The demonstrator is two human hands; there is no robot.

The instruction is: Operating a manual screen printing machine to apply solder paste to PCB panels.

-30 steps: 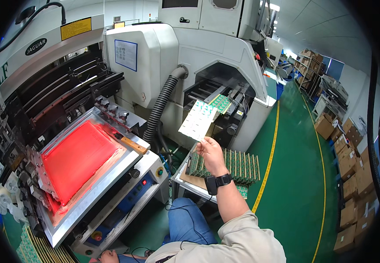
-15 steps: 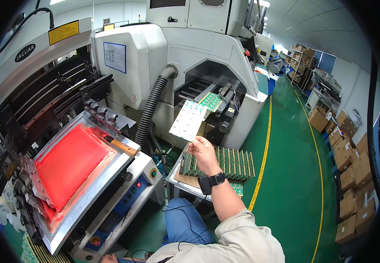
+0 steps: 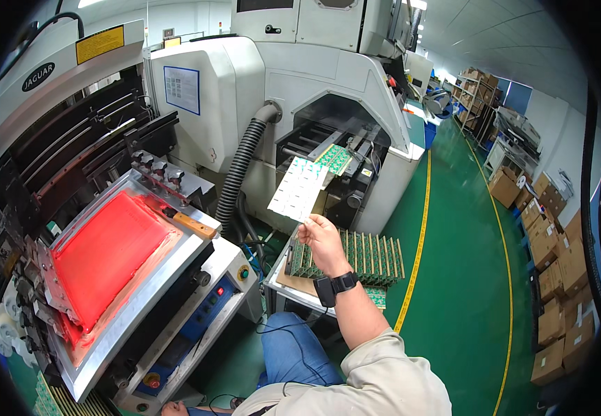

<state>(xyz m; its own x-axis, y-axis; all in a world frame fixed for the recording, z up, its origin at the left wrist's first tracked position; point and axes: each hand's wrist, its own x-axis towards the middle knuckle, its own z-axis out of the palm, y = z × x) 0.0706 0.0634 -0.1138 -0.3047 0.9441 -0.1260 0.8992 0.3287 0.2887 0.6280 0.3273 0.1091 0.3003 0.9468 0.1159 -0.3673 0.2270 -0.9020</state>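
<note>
Pale board [image 3: 295, 191] slants at the frame's center, its lower corner pinched in our right hand's [image 3: 323, 244] grip; whether it touches the green board [image 3: 335, 159] behind, we cannot tell. Our left hand [image 3: 174, 408], cut off below, has an unreadable grip.

1. Held sheet [image 3: 297, 191]: white, dark marks, green patches near far edge.
2. Paste [image 3: 113, 246]: solid red.
3. Frame [image 3: 139, 310]: silver.
4. Tool handle [image 3: 195, 225], frame's right corner: orange-brown.
5. Standing boards [image 3: 366, 256]: green, tan stripes.
</note>
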